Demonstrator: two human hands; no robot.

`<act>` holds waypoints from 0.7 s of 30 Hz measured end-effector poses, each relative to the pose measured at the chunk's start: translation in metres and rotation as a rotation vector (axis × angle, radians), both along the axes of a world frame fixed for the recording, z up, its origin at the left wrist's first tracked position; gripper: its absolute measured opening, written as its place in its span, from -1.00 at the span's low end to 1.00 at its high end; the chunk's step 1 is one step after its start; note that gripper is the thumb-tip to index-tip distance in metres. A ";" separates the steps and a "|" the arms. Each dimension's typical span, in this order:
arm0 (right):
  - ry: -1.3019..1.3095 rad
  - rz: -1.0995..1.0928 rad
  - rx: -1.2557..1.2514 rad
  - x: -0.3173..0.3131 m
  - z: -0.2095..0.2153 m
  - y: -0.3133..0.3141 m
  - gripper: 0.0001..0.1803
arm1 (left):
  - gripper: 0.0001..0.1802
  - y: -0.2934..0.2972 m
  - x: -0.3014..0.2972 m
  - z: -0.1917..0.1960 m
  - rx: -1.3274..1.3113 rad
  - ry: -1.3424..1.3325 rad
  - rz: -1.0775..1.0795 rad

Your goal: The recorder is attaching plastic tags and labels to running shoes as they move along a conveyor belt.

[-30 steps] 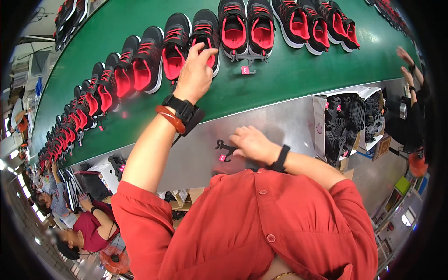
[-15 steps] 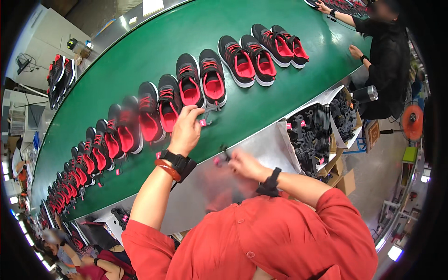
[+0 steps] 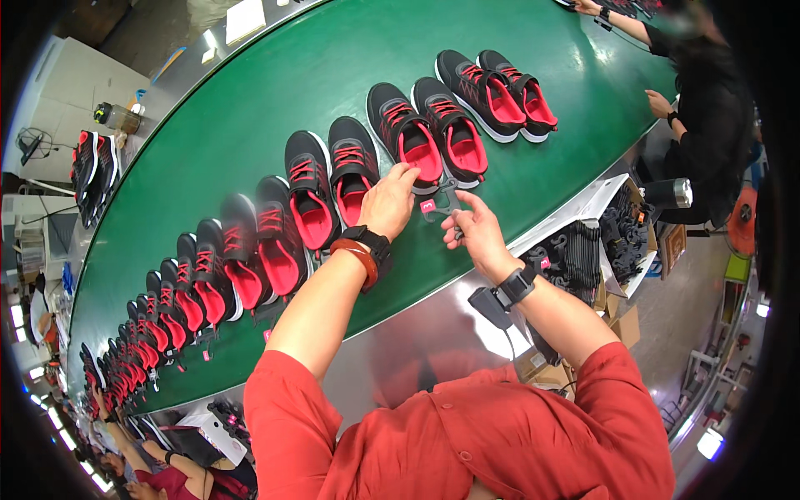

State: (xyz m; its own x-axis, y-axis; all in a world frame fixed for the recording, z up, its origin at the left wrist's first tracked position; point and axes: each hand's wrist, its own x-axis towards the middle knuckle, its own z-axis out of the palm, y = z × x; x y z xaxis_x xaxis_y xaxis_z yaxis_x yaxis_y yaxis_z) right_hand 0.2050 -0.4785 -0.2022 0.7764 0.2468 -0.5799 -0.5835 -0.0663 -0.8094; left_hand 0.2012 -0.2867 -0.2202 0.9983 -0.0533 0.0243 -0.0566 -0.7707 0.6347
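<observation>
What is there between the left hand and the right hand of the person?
In the head view, a small pink tag on a black hanger lies between the left hand and the right hand, over the green belt.

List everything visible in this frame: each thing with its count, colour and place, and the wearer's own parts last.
conveyor belt: one, green, curving across the upper picture.
shoes: many pairs, black with pink-red lining, in a row along the belt; count unclear at the far left.
hang tag: one, pink with a dark hanger, between the two hands.
box of hangers: one, white box with black pieces, right of the belt edge.
co-worker: one, dark clothing, upper right at the belt.
other workers: a few, lower left corner.
left hand: on a shoe's heel; orange bangle, black wristband.
right hand: pinching the tag; black wristband.
</observation>
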 end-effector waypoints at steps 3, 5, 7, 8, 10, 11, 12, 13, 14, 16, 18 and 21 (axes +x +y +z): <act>-0.028 -0.003 -0.002 -0.001 -0.002 0.000 -0.52 | -0.58 0.000 0.016 -0.017 -0.013 -0.002 -0.013; -0.034 -0.009 0.014 -0.001 -0.003 0.002 -0.52 | -0.65 0.000 0.023 -0.027 -0.015 0.028 -0.045; 0.001 0.011 0.024 0.000 -0.008 0.002 -0.53 | -0.76 -0.006 0.027 -0.031 -0.045 -0.005 -0.019; 0.026 0.021 0.026 -0.001 -0.008 0.000 -0.53 | -0.77 -0.007 0.027 -0.033 -0.051 -0.001 -0.018; 0.073 0.018 0.075 -0.007 -0.011 0.002 -0.58 | -0.81 -0.005 0.029 -0.035 -0.054 -0.017 -0.048; 0.115 0.085 0.061 -0.003 -0.010 -0.001 -0.60 | -0.82 -0.006 0.028 -0.037 -0.041 0.012 -0.064; 0.152 0.149 0.051 0.003 -0.006 -0.005 -0.62 | -0.83 -0.005 0.026 -0.034 -0.026 0.037 -0.082; 0.189 0.215 0.039 0.010 -0.006 -0.009 -0.64 | -0.83 -0.004 0.023 -0.033 -0.011 0.061 -0.099; 0.235 0.210 0.022 0.017 -0.010 -0.013 -0.71 | -0.83 -0.004 0.019 -0.035 0.017 0.072 -0.105; 0.207 0.296 -0.028 0.033 -0.010 -0.010 -0.72 | -0.76 -0.002 0.014 -0.034 0.047 0.058 -0.068; 0.129 0.351 -0.060 0.042 0.001 0.001 -0.71 | -0.61 -0.003 0.002 -0.036 0.043 -0.020 -0.033; 0.008 0.550 -0.131 0.057 0.007 -0.008 -0.68 | -0.42 -0.016 -0.001 -0.026 -0.026 -0.091 -0.239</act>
